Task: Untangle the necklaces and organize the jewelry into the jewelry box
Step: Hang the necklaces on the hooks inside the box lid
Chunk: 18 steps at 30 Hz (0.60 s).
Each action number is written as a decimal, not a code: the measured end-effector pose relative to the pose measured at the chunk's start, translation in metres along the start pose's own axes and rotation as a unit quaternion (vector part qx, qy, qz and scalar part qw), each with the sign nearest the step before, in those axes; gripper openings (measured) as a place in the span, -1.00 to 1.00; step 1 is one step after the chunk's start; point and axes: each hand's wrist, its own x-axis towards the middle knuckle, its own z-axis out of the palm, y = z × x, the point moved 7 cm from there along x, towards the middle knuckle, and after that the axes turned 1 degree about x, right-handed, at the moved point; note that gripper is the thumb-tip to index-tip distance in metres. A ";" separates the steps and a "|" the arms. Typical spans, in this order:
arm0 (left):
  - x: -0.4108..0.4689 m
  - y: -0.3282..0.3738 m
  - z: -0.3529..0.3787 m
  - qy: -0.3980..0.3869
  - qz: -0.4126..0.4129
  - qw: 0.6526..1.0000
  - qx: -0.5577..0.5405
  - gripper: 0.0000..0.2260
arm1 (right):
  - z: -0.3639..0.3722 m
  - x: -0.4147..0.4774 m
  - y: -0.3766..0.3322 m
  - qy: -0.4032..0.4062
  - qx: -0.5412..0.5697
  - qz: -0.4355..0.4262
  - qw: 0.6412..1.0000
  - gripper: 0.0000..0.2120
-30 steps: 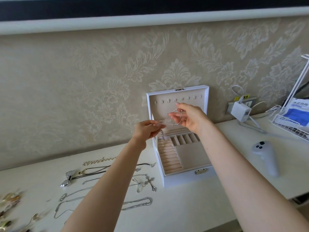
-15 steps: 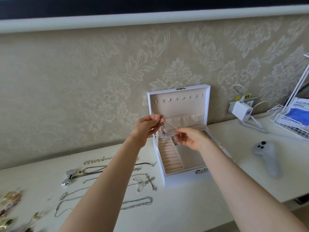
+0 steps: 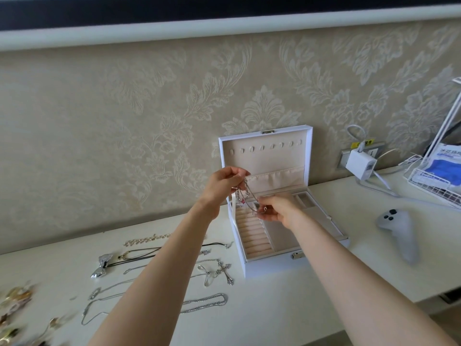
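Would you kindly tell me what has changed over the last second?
The right hand has dropped from in front of the lid to above the tray; the left hand rose slightly. The necklace, stretched nearly level between them, now slants steeply from the left pinch down to the right. Both hands keep their hold; the jewelry box and the pieces on the table stayed put.

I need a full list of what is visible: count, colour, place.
open white jewelry box: one, white, on white table against wall
tangled thin silver chains: count unclear, silver, held above box
silver cross-pendant necklace: one, silver, table left of box
other loose jewelry: several, silver, black, gold, table left
white plug-in charger: one, white, wall socket at right
white handheld controller: one, white, table right of box
left hand: one, pinches chains' top
right hand: one, pinches chains lower down
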 end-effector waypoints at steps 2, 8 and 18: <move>-0.001 0.000 0.000 -0.010 -0.005 1.000 0.009 -0.90 | -0.004 0.003 0.000 0.025 -0.052 -0.010 0.998 -0.87; 0.003 0.006 0.000 0.006 0.042 0.998 0.047 -0.91 | 0.011 -0.012 -0.043 -0.005 -0.088 -0.188 0.978 -0.59; 0.030 0.026 -0.015 0.151 0.077 0.934 0.314 -0.86 | 0.045 -0.001 -0.064 -0.103 -0.079 -0.201 0.971 -0.75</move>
